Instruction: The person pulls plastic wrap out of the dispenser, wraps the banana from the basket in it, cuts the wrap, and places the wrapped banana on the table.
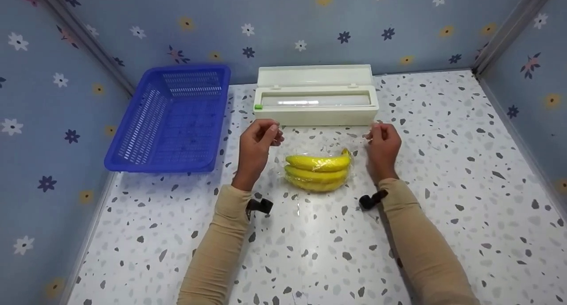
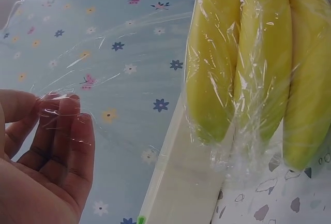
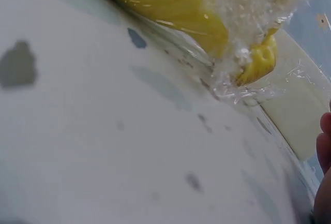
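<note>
A bunch of yellow bananas point(image 1: 316, 174), wrapped in clear cling film, lies on the speckled table between my hands. My left hand point(image 1: 259, 145) is beyond the bananas' left end, thumb and fingertips pinching a thin edge of cling film point(image 2: 83, 61). The sheet stretches from those fingers toward the fruit in the left wrist view. At the other end, my right hand point(image 1: 384, 148) has thumb and forefinger pinched together on the film's edge; only a few of its fingers show in the right wrist view. Crumpled film point(image 3: 248, 43) covers the banana stem.
Just behind my hands stands a white cling film dispenser point(image 1: 316, 117), its lid point(image 1: 314, 76) raised and a film roll point(image 1: 316, 101) inside. A blue plastic basket point(image 1: 212, 137) is at the back left. Flower-patterned walls point(image 1: 283, 21) enclose the table at the back and sides.
</note>
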A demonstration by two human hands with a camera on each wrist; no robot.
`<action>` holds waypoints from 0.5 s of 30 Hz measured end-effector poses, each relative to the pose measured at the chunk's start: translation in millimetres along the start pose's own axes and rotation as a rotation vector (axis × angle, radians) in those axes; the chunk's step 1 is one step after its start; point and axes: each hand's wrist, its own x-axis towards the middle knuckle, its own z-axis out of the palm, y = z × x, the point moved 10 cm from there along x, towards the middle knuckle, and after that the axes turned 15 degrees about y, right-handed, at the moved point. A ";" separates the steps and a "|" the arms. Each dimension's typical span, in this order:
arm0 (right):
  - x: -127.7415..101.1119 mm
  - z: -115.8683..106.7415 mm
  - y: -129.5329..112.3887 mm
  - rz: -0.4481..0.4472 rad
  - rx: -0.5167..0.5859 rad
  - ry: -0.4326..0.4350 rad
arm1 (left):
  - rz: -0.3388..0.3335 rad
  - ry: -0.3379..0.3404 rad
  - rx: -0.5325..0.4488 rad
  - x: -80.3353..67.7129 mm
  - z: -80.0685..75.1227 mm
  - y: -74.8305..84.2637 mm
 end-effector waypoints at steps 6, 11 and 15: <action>-11.4 -9.1 -13.3 -0.087 -0.104 -0.004 | 0.005 0.003 -0.026 -5.7 -3.7 1.3; -18.7 -16.4 -23.3 -0.139 -0.116 0.002 | -0.022 0.011 -0.037 -9.2 -8.5 -1.2; -25.7 -22.0 -27.5 -0.144 -0.144 0.007 | -0.046 0.032 -0.034 -9.7 -14.5 -15.3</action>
